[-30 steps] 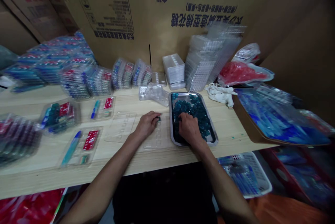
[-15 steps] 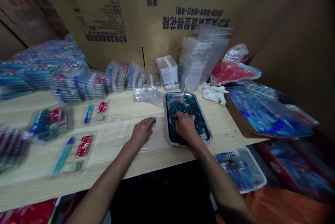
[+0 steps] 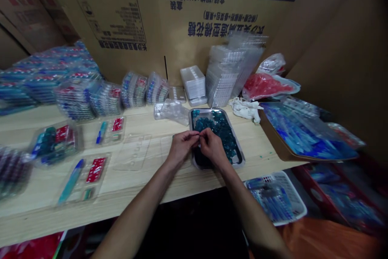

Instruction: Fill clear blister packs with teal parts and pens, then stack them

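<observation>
My left hand (image 3: 183, 146) and my right hand (image 3: 213, 148) meet fingertip to fingertip over the left part of a metal tray (image 3: 241, 159). Both are closed in a pinch; whatever sits between the fingertips is too small and hidden to name. Dark teal, glossy jelly-like pieces (image 3: 222, 127) fill much of the tray. Beside the left wrist, partly covered by it, lies a clear plastic blister tray (image 3: 165, 146). Farther left is a second clear blister tray (image 3: 133, 152), lying flat on the wooden table (image 3: 133, 186).
Filled blister packs (image 3: 97, 174) lie at the left, with stacked packs (image 3: 75, 97) behind. Clear plastic trays (image 3: 222, 77) stand piled against a large cardboard box (image 3: 169, 20). White gloves (image 3: 245, 108) and a carton of blue packets (image 3: 303, 129) are at right; a white basket (image 3: 298, 198) sits below.
My left hand has moved right and up from the clear blister tray to the metal tray. My right hand has risen out of the teal pieces, and their fingertips now meet.
</observation>
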`<state>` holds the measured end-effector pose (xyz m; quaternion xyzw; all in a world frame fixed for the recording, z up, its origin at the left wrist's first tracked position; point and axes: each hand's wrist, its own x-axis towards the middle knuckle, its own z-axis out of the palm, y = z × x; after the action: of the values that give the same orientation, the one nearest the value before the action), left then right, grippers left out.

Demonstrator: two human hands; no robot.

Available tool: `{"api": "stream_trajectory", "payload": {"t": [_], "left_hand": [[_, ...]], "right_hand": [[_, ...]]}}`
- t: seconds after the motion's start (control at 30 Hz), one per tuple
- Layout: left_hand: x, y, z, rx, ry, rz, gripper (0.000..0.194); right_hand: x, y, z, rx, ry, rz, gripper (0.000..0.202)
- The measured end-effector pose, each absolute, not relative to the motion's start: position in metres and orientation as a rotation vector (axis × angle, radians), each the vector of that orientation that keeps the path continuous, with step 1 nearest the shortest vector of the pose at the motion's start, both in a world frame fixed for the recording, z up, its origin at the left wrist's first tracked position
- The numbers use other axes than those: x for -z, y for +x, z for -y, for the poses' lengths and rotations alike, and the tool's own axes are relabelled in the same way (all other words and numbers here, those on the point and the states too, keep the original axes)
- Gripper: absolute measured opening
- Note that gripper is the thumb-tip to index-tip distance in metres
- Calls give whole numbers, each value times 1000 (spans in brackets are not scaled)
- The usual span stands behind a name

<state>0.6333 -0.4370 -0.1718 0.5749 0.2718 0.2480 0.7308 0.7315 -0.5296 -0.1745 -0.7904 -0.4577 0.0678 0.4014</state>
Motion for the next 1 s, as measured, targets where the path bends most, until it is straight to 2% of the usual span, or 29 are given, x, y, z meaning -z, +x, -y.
{"api": "stream_trajectory", "payload": {"t": [0.1,0.23,0.33,0.43,0.73,1.0], "left_hand": [[173,623,422,-475,1184,-624,35],[178,594,392,-706,1508,-821,26],[183,573,380,-801,1857,-832,17],[189,564,383,-825,2036,-764,17],[206,571,389,-799,2329,-563,14],[217,567,385,-825,1981,-845,19]], "right_hand": [[174,733,532,-224,-2026,1253,16],[170,731,537,-106,-2354,1469,31],[167,725,538,-108,-2522,1611,28],[166,722,534,-141,-2580,1551,23],[175,729,534,-148,-2425,1333,19],[178,734,537,-160,-2310,1259,26]]}}
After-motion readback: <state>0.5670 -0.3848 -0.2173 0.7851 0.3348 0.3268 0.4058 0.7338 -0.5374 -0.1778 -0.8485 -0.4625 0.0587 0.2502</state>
